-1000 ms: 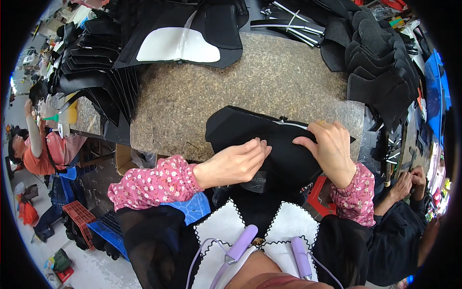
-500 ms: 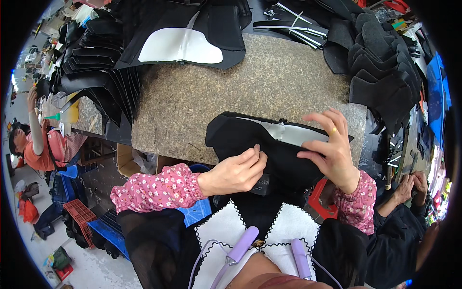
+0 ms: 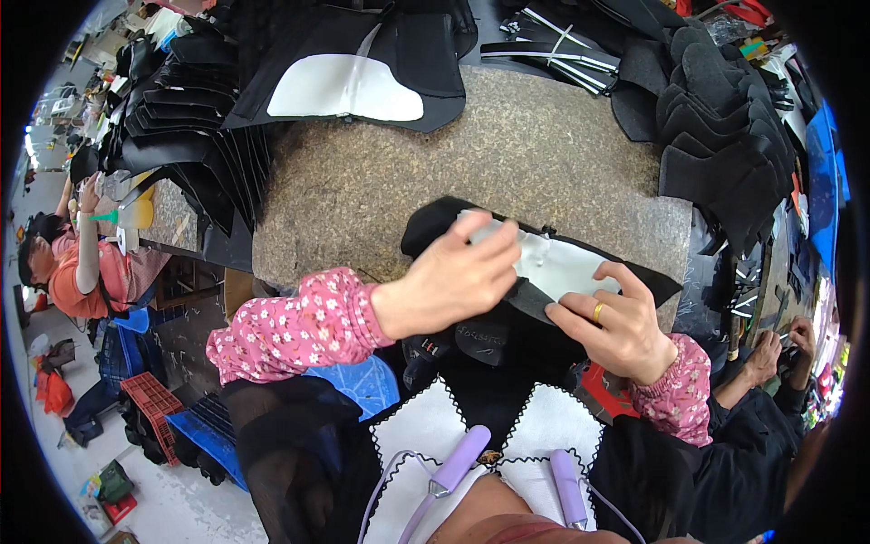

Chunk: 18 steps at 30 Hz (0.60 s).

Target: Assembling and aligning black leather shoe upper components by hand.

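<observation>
A black shoe-upper-like fabric piece with a white lining patch lies at the near edge of the speckled work board. My right hand, wearing a ring, pinches the piece's near edge between thumb and fingers, folding part of it over. My left hand is over the left side of the white patch; its fingertips are smeared by motion, so its hold is unclear. Both sleeves are pink and flowered.
A similar black piece with a white patch lies at the board's far edge. Stacked black pieces stand left and right. White-edged strips lie at the back. A co-worker's hands are at far right; another person is left.
The near edge of the black piece has been folded back, showing more white lining. My left hand has moved up over the patch; my right hand has come down onto the near edge.
</observation>
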{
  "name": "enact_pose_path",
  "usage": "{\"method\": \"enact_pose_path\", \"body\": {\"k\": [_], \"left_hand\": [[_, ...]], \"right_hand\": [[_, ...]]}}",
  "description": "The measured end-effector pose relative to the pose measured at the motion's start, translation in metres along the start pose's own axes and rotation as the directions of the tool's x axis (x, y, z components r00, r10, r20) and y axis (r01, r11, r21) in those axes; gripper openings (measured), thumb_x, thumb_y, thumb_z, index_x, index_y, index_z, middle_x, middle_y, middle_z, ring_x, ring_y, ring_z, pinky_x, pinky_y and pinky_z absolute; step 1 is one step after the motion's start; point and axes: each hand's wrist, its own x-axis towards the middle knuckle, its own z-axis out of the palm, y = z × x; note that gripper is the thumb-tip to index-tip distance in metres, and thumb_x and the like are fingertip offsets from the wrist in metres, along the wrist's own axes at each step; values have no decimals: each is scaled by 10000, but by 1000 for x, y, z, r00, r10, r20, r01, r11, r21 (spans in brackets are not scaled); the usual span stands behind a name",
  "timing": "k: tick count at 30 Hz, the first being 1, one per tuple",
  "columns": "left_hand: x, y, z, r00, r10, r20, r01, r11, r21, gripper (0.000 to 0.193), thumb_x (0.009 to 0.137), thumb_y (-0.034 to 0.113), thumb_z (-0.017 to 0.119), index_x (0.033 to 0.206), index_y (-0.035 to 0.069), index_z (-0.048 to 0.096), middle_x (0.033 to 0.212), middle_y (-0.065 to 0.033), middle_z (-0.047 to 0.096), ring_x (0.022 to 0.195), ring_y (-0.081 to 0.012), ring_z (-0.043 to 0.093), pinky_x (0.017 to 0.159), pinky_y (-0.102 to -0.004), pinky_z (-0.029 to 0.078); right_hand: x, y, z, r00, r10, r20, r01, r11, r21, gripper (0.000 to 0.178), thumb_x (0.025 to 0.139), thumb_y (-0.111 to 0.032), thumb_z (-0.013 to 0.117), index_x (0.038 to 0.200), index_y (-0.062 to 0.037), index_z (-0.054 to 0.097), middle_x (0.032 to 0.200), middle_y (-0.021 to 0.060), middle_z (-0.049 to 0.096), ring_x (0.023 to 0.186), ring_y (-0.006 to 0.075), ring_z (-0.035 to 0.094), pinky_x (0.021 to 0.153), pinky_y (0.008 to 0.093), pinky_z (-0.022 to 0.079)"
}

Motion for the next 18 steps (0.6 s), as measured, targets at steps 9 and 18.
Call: {"method": "enact_pose_path", "body": {"k": [9, 18], "left_hand": [[2, 6, -21, 964, -45, 261, 110, 965, -240, 332, 598, 143, 692, 861, 35, 523, 765, -65, 537, 829, -229, 532, 893, -363, 389], [12, -13, -15, 957, -285, 47, 283, 889, -359, 329, 599, 286, 789, 692, 16, 625, 1164, -118, 524, 1228, -342, 353, 1007, -512, 222]], "right_hand": [[5, -13, -18, 929, 272, 252, -315, 937, 149, 296, 610, -31, 703, 852, -68, 535, 667, 25, 578, 647, 212, 577, 913, 390, 374], [0, -6, -2, 852, 523, -28, -523, 848, -82, 202, 716, -204, 715, 751, -42, 598, 1004, 113, 608, 1033, 295, 508, 976, 468, 290]]}}
